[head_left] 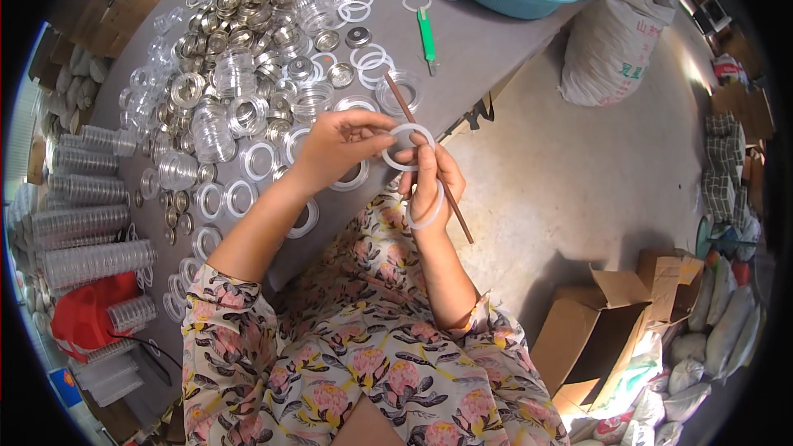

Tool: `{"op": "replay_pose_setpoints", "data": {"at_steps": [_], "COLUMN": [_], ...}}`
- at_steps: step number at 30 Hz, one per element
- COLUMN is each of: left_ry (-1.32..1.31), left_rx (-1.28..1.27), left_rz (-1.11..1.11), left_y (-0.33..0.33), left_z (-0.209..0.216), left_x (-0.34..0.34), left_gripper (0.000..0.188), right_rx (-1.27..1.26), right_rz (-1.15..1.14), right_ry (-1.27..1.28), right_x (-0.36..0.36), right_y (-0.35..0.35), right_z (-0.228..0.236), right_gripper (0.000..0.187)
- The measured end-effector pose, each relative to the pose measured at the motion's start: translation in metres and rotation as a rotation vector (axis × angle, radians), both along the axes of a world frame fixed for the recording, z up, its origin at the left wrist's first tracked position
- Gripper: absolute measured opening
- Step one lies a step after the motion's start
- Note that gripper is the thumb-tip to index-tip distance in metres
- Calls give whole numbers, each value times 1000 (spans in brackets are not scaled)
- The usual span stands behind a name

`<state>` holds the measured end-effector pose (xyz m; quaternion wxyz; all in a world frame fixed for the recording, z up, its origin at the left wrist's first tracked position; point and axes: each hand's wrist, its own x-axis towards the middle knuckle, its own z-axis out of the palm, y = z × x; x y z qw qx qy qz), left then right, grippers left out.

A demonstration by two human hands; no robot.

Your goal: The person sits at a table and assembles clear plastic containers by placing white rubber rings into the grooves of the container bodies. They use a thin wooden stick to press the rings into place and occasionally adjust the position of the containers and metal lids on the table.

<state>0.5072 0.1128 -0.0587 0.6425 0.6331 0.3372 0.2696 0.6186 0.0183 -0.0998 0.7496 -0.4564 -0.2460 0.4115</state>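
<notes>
White gasket ring (408,145) pinched between my left hand (334,147) and right hand (429,182), thin brown stick (429,161) also clamped in right; seating needs steady alignment.

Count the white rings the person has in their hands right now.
2. One white ring is pinched between the left hand and right hand fingertips; a second ring hangs across the right palm, beside the brown stick. Others may be hidden.
</notes>
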Motion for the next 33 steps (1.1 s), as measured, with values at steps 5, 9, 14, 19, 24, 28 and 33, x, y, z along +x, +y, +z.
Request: {"op": "replay_pose_setpoints", "data": {"at_steps": [5, 9, 14, 19, 24, 28, 33], "left_ry": [-27, -2, 442, 569, 466, 586, 954], "left_rx": [-30, 486, 1220, 1203, 1098, 852, 890], "left_rz": [227, 402, 64, -35, -118, 79, 42], "left_y": [22, 43, 52, 43, 50, 63, 63], "left_z": [-3, -11, -27, -27, -20, 10, 18], "left_x": [2, 22, 34, 37, 33, -5, -47], "left_gripper": [13, 9, 9, 7, 11, 15, 16], "right_rx": [70, 57, 39, 34, 34, 84, 108], "right_rz": [-185, -218, -201, -213, -172, -167, -135], "right_ry": [-30, -122, -138, -93, -69, -53, -52], "right_x": [9, 20, 28, 31, 27, 30, 17], "right_y": [1, -1, -5, -3, -2, -4, -2], "right_z": [-1, -3, -5, -8, -4, -11, -8], "right_gripper": [41, 45, 44, 44, 43, 41, 33]}}
